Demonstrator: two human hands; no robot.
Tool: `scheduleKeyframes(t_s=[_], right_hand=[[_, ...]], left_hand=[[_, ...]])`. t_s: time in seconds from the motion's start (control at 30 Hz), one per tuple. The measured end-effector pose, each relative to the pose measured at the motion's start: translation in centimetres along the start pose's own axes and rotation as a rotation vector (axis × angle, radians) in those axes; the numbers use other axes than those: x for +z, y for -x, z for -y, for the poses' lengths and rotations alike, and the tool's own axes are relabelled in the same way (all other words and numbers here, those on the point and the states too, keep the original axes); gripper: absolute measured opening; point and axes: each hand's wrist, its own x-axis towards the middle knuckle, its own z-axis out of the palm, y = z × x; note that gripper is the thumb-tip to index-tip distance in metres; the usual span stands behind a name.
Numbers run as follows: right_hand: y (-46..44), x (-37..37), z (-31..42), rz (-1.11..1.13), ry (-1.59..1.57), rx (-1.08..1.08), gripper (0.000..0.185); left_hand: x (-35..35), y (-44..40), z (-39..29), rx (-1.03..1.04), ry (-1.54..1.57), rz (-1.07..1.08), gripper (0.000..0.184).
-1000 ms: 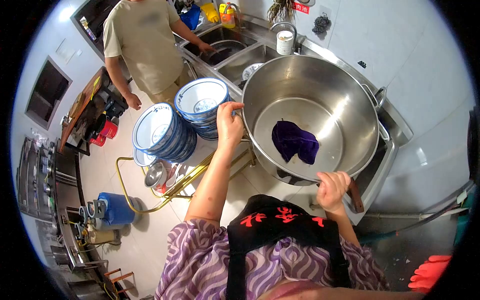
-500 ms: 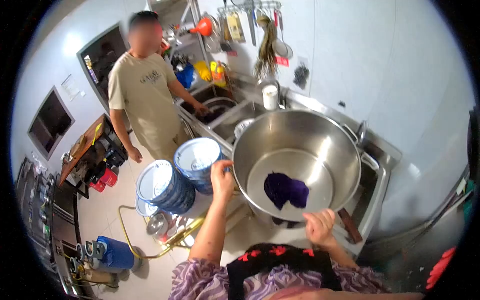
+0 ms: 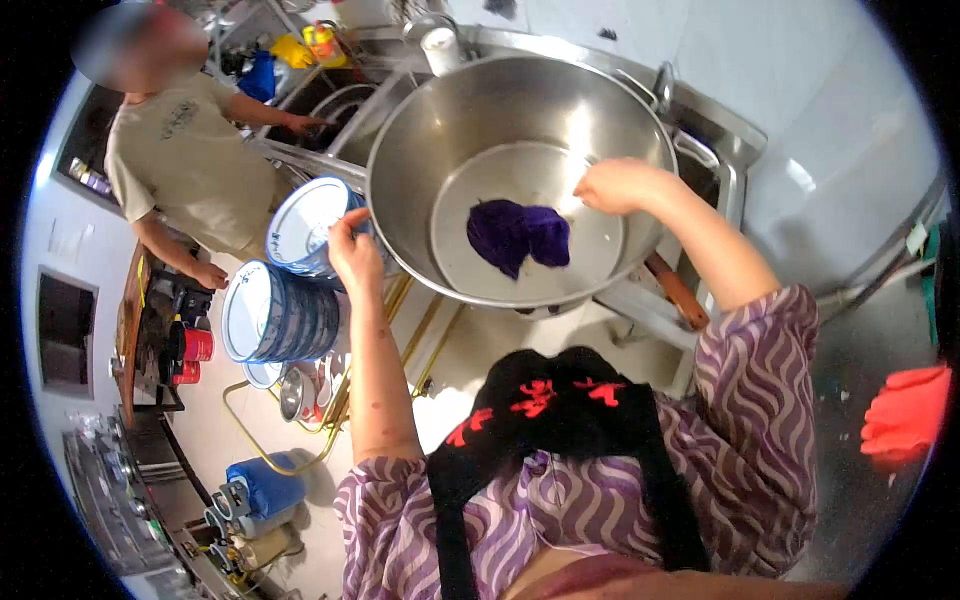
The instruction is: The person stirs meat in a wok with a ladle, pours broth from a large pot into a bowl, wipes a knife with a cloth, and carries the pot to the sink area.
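Observation:
A large stainless steel stockpot (image 3: 410, 130) stands open in front of me, partly over the sink edge. On its floor lies a crumpled dark purple cloth (image 3: 518, 235). My left hand (image 3: 355, 250) is closed at the pot's left side, holding it by the rim or a handle that my fingers cover. My right hand (image 3: 625, 187) is over the pot's inside, right of the cloth and apart from it. Its fingers are curled together, with nothing showing in them.
Blue-sided tubs with pale lids (image 3: 250, 305) are stacked to the left. A person (image 3: 190, 160) stands beyond them, one hand at the far sink basin (image 3: 350, 105). A blue gas cylinder (image 3: 268, 488) stands on the floor. Red gloves (image 3: 905, 412) lie at right.
My right hand has left the pot's near rim and moved up and over its inside. My view has tilted down. The left hand stays at the pot's side.

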Motion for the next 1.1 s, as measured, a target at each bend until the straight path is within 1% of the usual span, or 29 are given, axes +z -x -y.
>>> scheduleKeyframes(t_s=[0.03,0.07,0.1,0.17,0.2,0.23,0.27,0.3,0.37,0.47,0.57,0.67,0.73,0.83,0.97,1.1], right_hand=[[-0.8,-0.9,-1.0,0.076,0.05,-0.003,0.033],[0.1,-1.0,-0.9,-0.102,-0.002,-0.05,0.031],[1.4,-1.7,-0.3,-0.251,-0.143,-0.131,0.031],[3.9,-2.1,0.7,-0.462,-0.297,-0.217,0.028],[5.2,-2.5,1.7,-0.502,-0.372,-0.149,0.027],[5.9,-1.7,1.4,-0.568,-0.331,-0.116,0.024],[6.3,-0.4,0.7,-0.7,-0.227,-0.135,0.022],[6.9,0.7,0.7,-0.831,-0.081,-0.139,0.022],[7.5,2.6,0.6,-0.875,-0.095,-0.083,0.022],[7.4,5.8,-0.5,-0.982,-0.267,-0.048,0.022],[6.9,7.2,-0.1,-1.127,-0.398,-0.031,0.021],[6.1,9.0,-0.7,-1.256,-0.453,-0.097,0.02],[6.0,9.0,-0.5,-1.261,-0.457,-0.109,0.021],[6.1,9.2,-0.8,-1.261,-0.414,-0.122,0.021],[5.7,9.7,-0.8,-1.292,-0.461,-0.117,0.022],[5.4,10.1,-1.2,-1.31,-0.466,-0.117,0.021]], left_hand=[[0.1,0.0,0.6,0.039,0.044,-0.005,0.034],[0.4,-0.1,1.4,0.076,0.082,-0.025,0.034],[0.3,-0.3,1.5,0.115,0.043,-0.041,0.034],[0.0,-0.2,0.6,0.139,-0.009,-0.059,0.034],[-0.3,-0.1,-0.2,0.127,-0.015,-0.063,0.034],[-0.4,0.1,-0.7,0.09,0.008,-0.065,0.034],[-0.5,0.1,-1.0,0.057,0.035,-0.063,0.034],[-0.5,0.1,-1.0,0.077,0.036,-0.073,0.033],[-0.4,0.1,-0.3,0.081,0.037,-0.092,0.033],[-0.4,0.1,-0.2,0.076,0.027,-0.087,0.033],[-0.5,0.2,-0.3,0.069,0.052,-0.089,0.033],[-0.6,0.1,-0.5,0.087,0.045,-0.091,0.032],[-0.6,0.2,-0.7,0.024,0.068,-0.082,0.031],[-0.6,0.4,-0.7,0.039,0.066,-0.104,0.032],[-0.5,0.3,-0.2,0.068,0.081,-0.119,0.034],[-0.4,0.3,-0.3,0.029,0.114,-0.112,0.034]])
